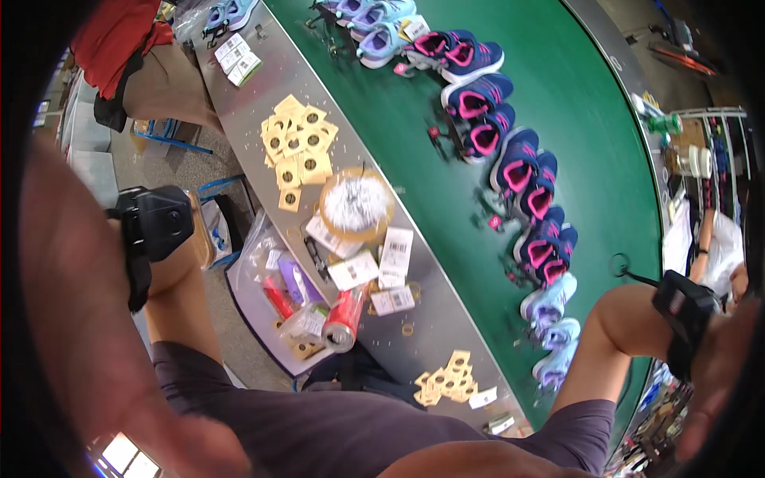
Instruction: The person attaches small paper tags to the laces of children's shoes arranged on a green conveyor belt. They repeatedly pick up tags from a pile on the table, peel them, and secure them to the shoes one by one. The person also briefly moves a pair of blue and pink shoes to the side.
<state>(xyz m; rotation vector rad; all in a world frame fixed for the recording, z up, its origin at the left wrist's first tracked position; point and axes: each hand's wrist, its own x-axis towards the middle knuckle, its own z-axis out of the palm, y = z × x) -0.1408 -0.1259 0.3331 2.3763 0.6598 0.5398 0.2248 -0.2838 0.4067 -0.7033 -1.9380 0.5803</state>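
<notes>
My left hand (96,319) is raised close up at the left side, large and blurred, with its thumb toward the bottom. At the right rim my right hand (725,358) is raised too, cut off by the dark edge. The fingers of both are mostly hidden or smeared, and I see nothing held. A black device is strapped to each wrist, one on the left (159,219) and one on the right (684,307). Neither hand touches the navy and pink sneakers (530,171) or the light blue sneakers (550,307) on the green belt (414,159).
The metal ledge (446,319) holds yellow cards (299,143), a round container of white fasteners (356,205), white labels (396,253) and a red can (343,323). A plastic tray (275,327) sits beside it. A person in red (119,44) sits at left; another's hand (739,280) shows at right.
</notes>
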